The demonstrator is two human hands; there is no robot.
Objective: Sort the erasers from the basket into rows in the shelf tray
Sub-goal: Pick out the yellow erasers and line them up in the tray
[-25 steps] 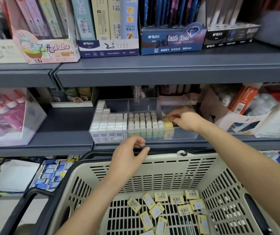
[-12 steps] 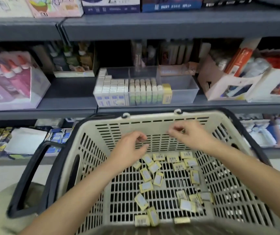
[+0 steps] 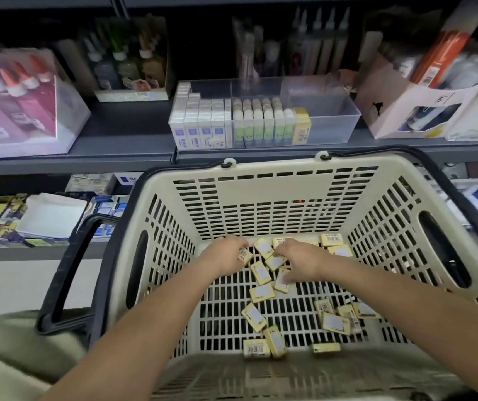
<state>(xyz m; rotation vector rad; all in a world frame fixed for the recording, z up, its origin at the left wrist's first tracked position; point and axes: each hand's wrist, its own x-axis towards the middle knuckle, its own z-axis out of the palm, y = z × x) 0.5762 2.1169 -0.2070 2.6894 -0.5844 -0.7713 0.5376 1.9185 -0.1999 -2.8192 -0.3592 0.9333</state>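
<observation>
Basket [image 3: 261, 198]: beige and slotted, near, below the shelf.
Shelf tray [image 3: 333, 120]: clear, far; rows filled its left side.
Left hand [image 3: 226, 257]: low in the basket, fingers curled round one eraser [image 3: 245, 255].
Right hand [image 3: 300, 257]: just beside it, fingers bent over others; I couldn't tell its grip.
Erasers [image 3: 261, 293]: yellow, scattered across the basket floor.

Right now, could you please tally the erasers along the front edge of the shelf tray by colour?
White erasers with blue labels: 4
Green-labelled erasers: 6
Yellow erasers: 1
Total: 11 along the front of the shelf tray. Blur makes the white and green counts approximate.
</observation>
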